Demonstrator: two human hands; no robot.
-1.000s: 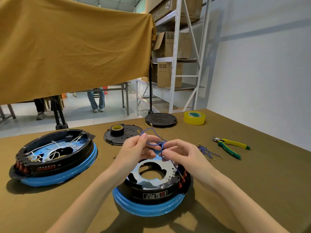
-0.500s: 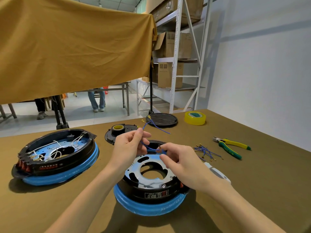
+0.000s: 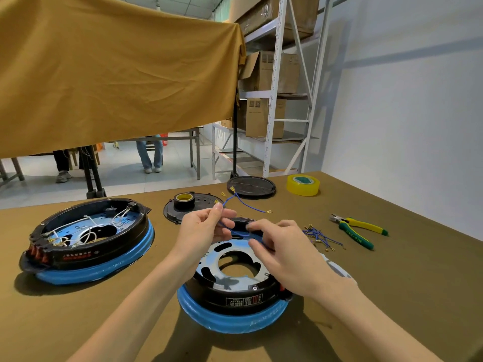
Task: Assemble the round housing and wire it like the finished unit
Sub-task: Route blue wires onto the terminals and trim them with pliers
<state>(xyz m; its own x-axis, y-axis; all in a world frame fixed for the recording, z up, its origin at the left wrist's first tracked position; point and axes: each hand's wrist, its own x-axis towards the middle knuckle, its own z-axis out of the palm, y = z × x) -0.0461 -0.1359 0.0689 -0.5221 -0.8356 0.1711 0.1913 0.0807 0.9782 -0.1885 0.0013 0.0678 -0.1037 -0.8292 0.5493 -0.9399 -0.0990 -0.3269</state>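
While suspended over the round housing (image 3: 235, 288) at table centre: blue wire (image 3: 244, 202), pinched by left hand (image 3: 206, 227) and by right hand (image 3: 282, 249); finished unit (image 3: 88, 241) far left.

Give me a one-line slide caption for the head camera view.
Both hands, left and right, pinch a blue wire above the unwired round housing.
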